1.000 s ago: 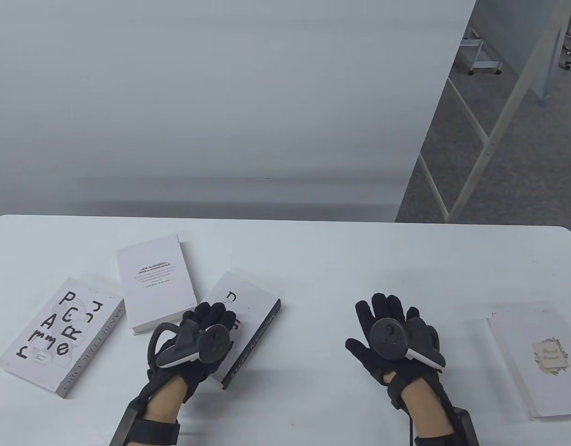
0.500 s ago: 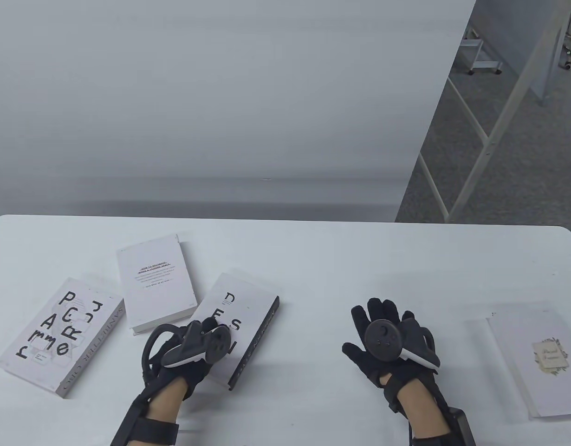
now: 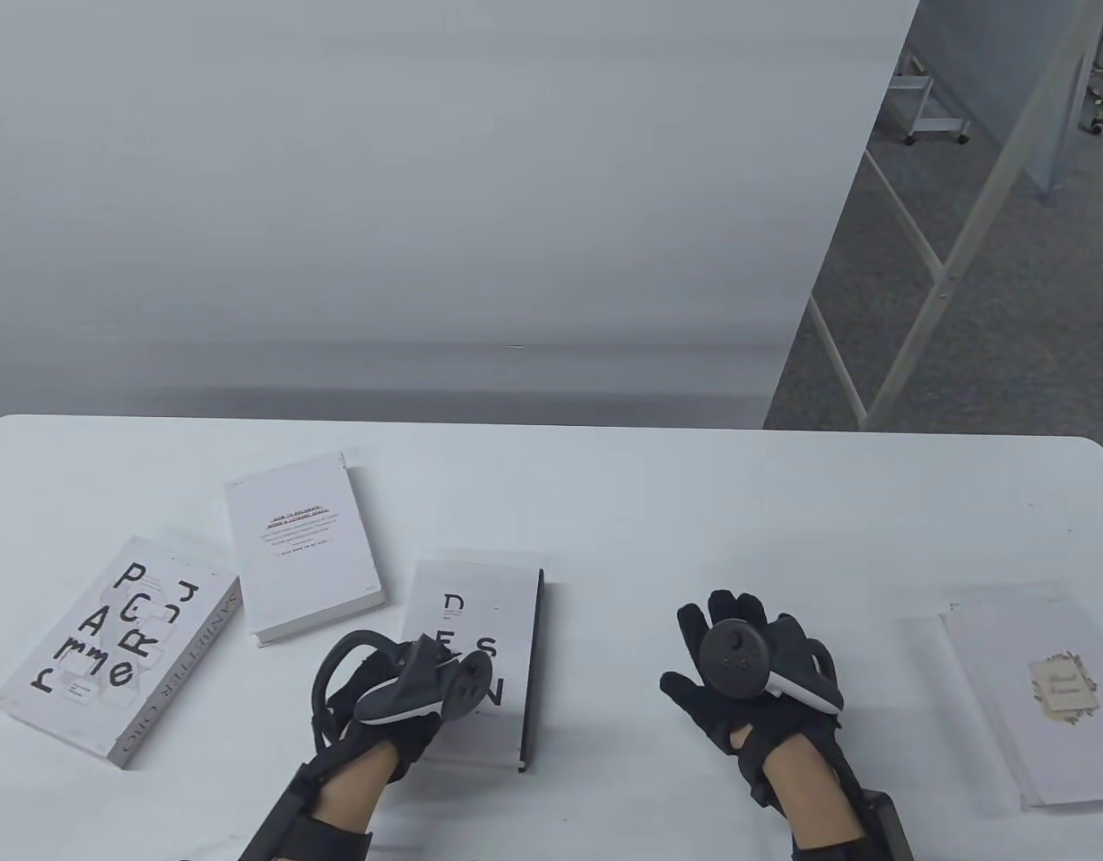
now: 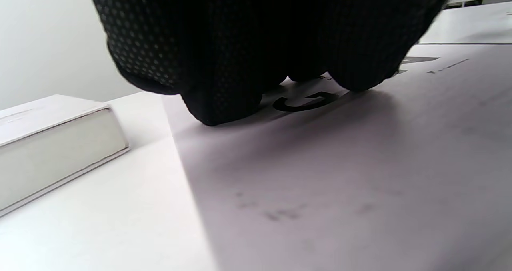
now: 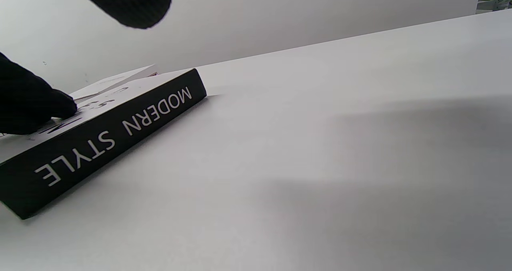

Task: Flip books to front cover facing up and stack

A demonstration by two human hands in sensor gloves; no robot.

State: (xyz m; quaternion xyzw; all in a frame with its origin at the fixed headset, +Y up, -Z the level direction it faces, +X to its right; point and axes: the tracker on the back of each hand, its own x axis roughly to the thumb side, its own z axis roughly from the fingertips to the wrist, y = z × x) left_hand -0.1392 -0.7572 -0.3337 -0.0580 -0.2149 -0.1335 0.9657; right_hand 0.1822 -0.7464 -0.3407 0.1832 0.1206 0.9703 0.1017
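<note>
The book with large black letters on its white cover and a black "MODERN STYLE" spine (image 3: 480,619) lies cover up at the table's front middle. My left hand (image 3: 426,708) rests on its lower left part, with fingertips (image 4: 224,103) pressing on the cover. The spine also shows in the right wrist view (image 5: 112,139). My right hand (image 3: 731,646) is open with fingers spread, palm down over bare table to the right of the book. It holds nothing. A lettered book (image 3: 112,646), a white text-covered book (image 3: 305,547) and a white book with a floral label (image 3: 1036,691) lie apart.
The white table's (image 3: 605,502) back edge runs in front of a grey wall. The lettered book and the text-covered book sit at the left, and the floral-label book lies near the right front edge. Bare tabletop lies between my right hand and the floral-label book.
The "MODERN STYLE" book has turned under my left hand from slanted to nearly square with the table's front, and shifted slightly right. My right hand has drifted a little toward me.
</note>
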